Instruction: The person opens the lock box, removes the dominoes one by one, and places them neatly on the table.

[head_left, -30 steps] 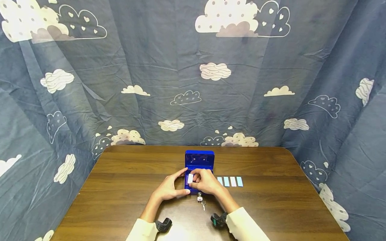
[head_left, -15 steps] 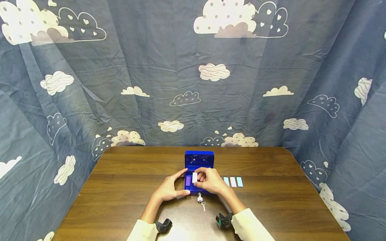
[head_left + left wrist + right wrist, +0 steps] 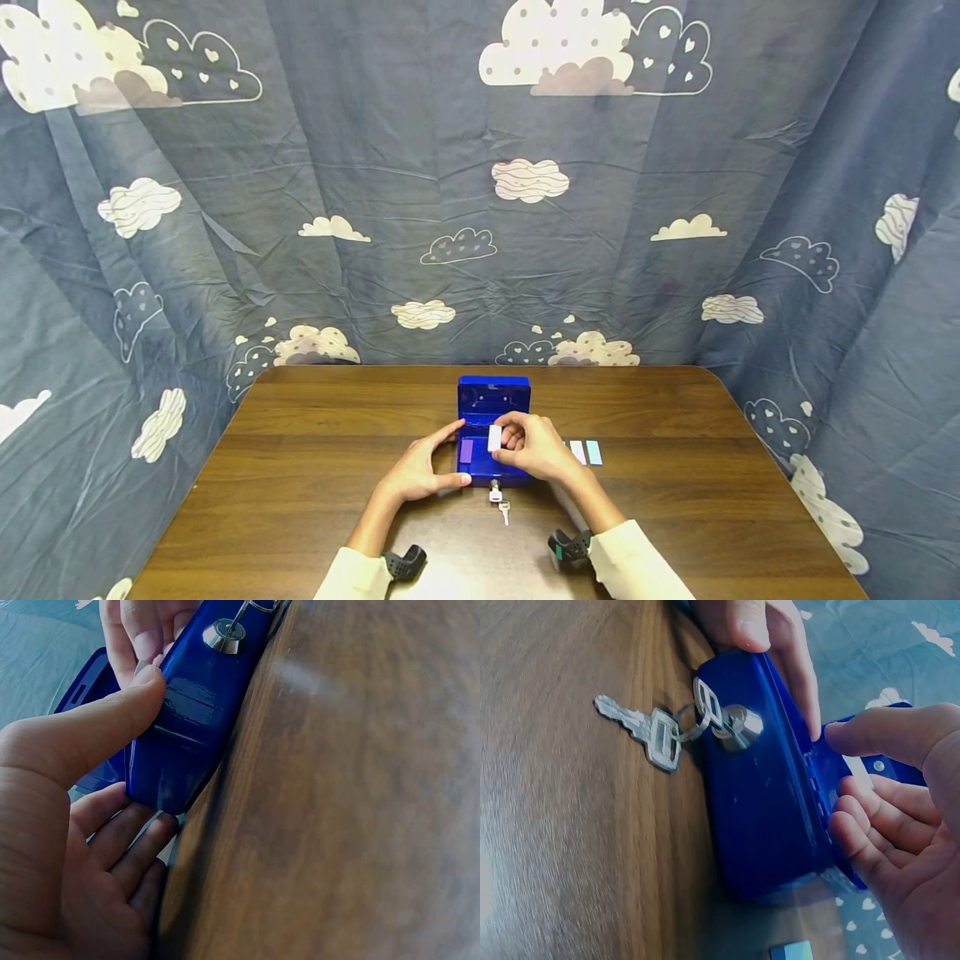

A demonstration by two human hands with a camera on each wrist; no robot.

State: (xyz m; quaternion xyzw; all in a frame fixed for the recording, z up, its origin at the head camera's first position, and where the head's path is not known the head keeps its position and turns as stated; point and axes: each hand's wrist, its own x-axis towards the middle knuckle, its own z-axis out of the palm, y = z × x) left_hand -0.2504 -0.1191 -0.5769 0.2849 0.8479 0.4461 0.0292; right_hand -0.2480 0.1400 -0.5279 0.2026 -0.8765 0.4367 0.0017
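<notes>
A small blue cash box [image 3: 491,479] stands on the table with its lid [image 3: 493,396] raised. Thumb on the front rim and fingers at the far left side, my left hand [image 3: 420,468] grips the box's left end. My right hand [image 3: 536,446] pinches a white rectangular block [image 3: 495,438] between thumb and fingers, over the middle of the box. Inside, at the left end, lies a purple block [image 3: 467,451]. A key [image 3: 707,701] sits in the front lock [image 3: 739,727], and a second key [image 3: 634,727] hangs from its ring onto the table.
Right of the box, a pinkish-white block [image 3: 577,452] and a light blue block [image 3: 594,452] lie in a row, partly behind my right hand. A wooden table [image 3: 315,433] reaches to a cloud-print curtain [image 3: 457,283].
My right hand has moved the white block from the box's left end toward its middle, uncovering the purple block. It now hides more of the row. My left hand stays in place.
</notes>
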